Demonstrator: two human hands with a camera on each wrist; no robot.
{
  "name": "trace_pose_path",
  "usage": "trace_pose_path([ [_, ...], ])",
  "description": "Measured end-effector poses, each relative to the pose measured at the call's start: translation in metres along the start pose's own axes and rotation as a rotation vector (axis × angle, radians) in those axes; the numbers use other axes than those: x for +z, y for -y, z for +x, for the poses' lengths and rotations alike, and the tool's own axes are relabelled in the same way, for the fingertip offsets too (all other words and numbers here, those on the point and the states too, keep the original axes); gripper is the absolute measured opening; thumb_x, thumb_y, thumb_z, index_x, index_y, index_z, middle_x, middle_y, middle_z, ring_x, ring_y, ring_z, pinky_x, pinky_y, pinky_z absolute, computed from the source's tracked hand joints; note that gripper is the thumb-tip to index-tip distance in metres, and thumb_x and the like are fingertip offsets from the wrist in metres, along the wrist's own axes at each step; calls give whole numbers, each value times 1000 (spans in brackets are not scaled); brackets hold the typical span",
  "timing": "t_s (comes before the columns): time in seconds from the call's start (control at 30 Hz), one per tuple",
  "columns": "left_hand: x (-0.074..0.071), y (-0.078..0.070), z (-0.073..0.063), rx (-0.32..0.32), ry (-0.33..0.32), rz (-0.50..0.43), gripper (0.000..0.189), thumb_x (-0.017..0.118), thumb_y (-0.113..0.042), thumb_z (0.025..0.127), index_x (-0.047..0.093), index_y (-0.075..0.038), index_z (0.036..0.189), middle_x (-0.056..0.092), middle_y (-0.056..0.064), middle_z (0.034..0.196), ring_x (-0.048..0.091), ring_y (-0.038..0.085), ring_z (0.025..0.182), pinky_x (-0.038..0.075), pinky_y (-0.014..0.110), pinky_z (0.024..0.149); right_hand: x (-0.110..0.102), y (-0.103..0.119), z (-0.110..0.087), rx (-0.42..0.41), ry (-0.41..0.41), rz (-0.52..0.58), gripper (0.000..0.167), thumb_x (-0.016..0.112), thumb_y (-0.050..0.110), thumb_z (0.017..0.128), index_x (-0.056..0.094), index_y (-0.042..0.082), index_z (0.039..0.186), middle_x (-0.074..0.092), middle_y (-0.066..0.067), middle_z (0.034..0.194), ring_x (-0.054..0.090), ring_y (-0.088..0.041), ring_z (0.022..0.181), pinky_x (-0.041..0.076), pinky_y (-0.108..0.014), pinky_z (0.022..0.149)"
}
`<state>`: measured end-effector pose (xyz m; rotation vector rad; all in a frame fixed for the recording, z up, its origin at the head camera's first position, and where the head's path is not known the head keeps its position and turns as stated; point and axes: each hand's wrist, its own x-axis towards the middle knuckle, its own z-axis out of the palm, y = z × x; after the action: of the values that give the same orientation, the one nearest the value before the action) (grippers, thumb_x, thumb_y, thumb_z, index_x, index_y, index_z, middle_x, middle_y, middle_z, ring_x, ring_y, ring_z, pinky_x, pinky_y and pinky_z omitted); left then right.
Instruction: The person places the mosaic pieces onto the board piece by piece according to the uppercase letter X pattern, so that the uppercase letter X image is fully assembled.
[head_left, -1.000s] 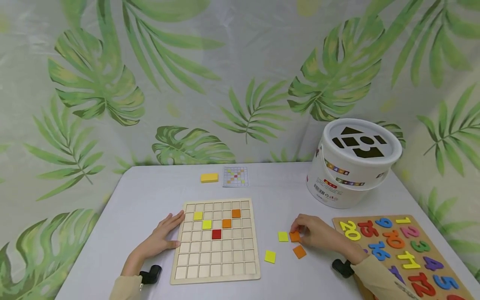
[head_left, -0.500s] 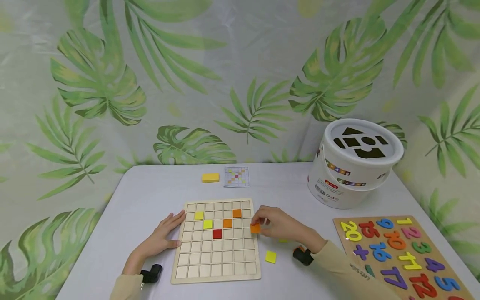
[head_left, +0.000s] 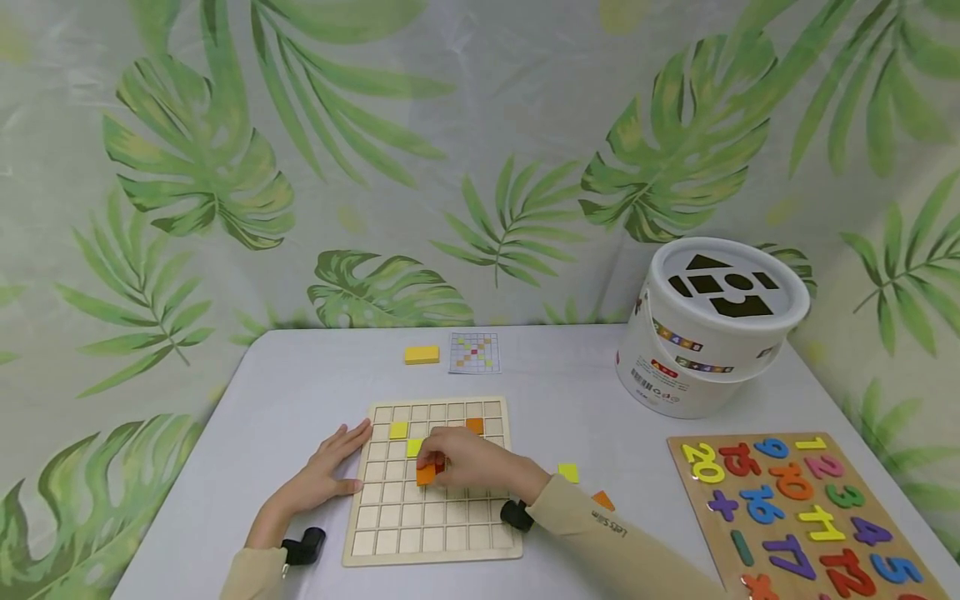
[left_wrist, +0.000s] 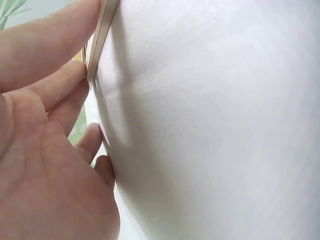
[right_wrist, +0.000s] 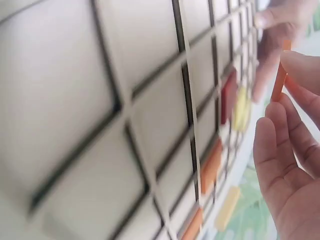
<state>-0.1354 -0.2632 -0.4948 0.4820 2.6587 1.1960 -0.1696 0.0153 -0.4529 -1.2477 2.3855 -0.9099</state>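
My right hand point(head_left: 472, 460) pinches an orange square tile point(head_left: 426, 475) between thumb and fingers, over the middle of the wooden grid board point(head_left: 405, 542). In the right wrist view this orange tile point(right_wrist: 281, 75) stands edge-on, clear of the grid. On the board sit yellow tiles point(head_left: 398, 430), an orange tile point(head_left: 474, 426) and a red tile point(right_wrist: 228, 97), the red one partly covered by my hand in the head view. My left hand point(head_left: 322, 472) rests at the board's left edge, fingers extended, fingertips and thumb touching its side point(left_wrist: 102, 35).
Right of the board lie a yellow tile point(head_left: 567, 472) and an orange tile point(head_left: 603, 500). A printed pattern card point(head_left: 474, 353) and a yellow block point(head_left: 422, 355) lie behind it. A white bucket point(head_left: 705, 333) and a number puzzle board point(head_left: 693, 492) stand to the right.
My right hand has picked an orange tile up from the table on the right and carried it left, past the board's right edge, to its middle. My left hand stays put.
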Motion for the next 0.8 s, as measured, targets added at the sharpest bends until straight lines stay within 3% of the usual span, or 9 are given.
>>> trace_pose_path([
  [0.23,-1,-1,0,-16,6,4,80,73,-17,79,34,2,146,22,18,155,3,48,140,1,72,101,19,5,15,-10,46,-58,18,71,2,79,68,13,93,54,6,82,46,-5,73,39,-14,65],
  [0.43,-1,-2,0,-17,3,7,80,73,-18,79,34,3,145,23,18,154,4,48,140,1,72,101,24,9,19,-41,51,-157,23,66,-9,75,66,12,86,54,6,76,43,-4,70,36,-13,65],
  [0.67,-2,-3,-1,-18,1,5,79,73,-16,79,35,3,145,23,18,154,4,48,140,2,71,102,27,10,17,-37,33,-207,26,63,-9,76,69,13,89,54,8,80,43,-4,73,37,-14,70],
  [0.8,-1,-3,-2,-14,-1,1,79,73,-16,78,35,3,145,23,18,154,4,48,140,1,71,102,18,7,5,-7,18,-149,22,65,-4,80,69,13,94,55,8,84,46,-5,75,39,-15,68],
])
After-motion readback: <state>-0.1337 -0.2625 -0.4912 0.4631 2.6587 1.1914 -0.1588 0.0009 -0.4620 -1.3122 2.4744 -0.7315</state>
